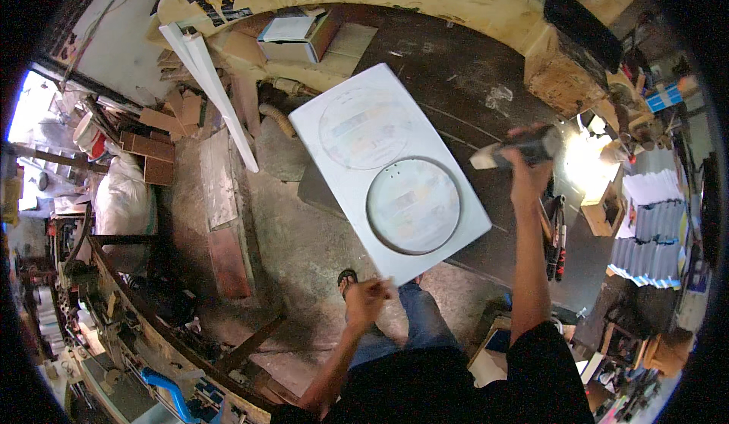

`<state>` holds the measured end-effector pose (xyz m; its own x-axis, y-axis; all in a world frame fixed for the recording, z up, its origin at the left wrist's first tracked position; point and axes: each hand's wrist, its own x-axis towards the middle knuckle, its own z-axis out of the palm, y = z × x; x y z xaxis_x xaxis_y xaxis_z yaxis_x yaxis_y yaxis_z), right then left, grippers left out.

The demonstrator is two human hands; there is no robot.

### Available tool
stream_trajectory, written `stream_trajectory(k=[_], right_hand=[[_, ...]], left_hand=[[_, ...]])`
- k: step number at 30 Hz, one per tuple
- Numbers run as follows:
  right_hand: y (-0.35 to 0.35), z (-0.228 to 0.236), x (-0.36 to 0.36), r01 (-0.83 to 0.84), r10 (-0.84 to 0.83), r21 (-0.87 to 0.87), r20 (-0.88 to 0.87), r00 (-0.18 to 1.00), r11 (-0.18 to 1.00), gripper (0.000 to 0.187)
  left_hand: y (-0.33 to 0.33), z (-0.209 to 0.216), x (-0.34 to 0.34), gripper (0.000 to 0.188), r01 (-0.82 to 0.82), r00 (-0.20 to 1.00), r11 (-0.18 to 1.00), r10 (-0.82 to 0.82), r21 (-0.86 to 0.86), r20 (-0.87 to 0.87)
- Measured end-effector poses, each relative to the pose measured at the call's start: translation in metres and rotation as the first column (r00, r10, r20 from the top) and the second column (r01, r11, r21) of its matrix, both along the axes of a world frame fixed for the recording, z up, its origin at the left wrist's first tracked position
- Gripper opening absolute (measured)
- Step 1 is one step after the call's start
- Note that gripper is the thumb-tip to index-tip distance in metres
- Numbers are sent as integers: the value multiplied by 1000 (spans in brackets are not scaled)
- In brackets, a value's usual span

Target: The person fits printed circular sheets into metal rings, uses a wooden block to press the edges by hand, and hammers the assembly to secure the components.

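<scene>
A white rectangular panel (pixel 448 164) lies slanted across the dark worktop (pixel 425 52), its lower end over the edge nearest me. It carries two large circles: the upper is a faint outline, the lower a deeper round recess with a shadowed rim. My left hand (pixel 368 302) is closed at the panel's nearest corner, fingertips against it and slightly blurred. Off the panel's right side, my right hand (pixel 531 167) is wrapped round a dark, blocky hand tool (pixel 543 144) with a pale end pointing left. Motion blur hides the tool's exact kind.
Pliers-like tools (pixel 557 234) lie right of the panel, below a bright lamp (pixel 592 158). An open cardboard box (pixel 323 40) and white strips (pixel 209 82) are at the far left. A ridged hose (pixel 277 118) sits beside the panel. A cluttered bench (pixel 190 355) runs along the lower left.
</scene>
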<state>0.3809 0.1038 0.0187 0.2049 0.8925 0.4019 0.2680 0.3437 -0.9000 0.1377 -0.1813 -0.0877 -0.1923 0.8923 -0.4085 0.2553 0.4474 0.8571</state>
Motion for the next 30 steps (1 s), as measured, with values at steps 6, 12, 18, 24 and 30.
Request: stream_trajectory(k=[6, 12, 18, 24, 30], right_hand=[[-71, 34, 72, 158, -261, -239, -504, 823, 958, 33], [-142, 8, 60, 282, -281, -275, 43, 959, 919, 30], [-144, -20, 34, 133, -165, -125, -291, 943, 983, 39], [-147, -7, 23, 197, -212, -123, -122, 970, 973, 53], [-187, -9, -7, 299, -321, -131, -206, 924, 945, 33]], left_hand=[[57, 19, 4, 19, 25, 984, 942, 37, 335, -177], [214, -13, -195, 55, -209, 692, 871, 453, 445, -562], [194, -8, -222, 66, -12, 820, 1000, 13, 5, -572], [23, 8, -259, 75, 62, 993, 960, -87, -275, -80], [-24, -17, -223, 75, -184, 974, 983, 183, -5, 131]])
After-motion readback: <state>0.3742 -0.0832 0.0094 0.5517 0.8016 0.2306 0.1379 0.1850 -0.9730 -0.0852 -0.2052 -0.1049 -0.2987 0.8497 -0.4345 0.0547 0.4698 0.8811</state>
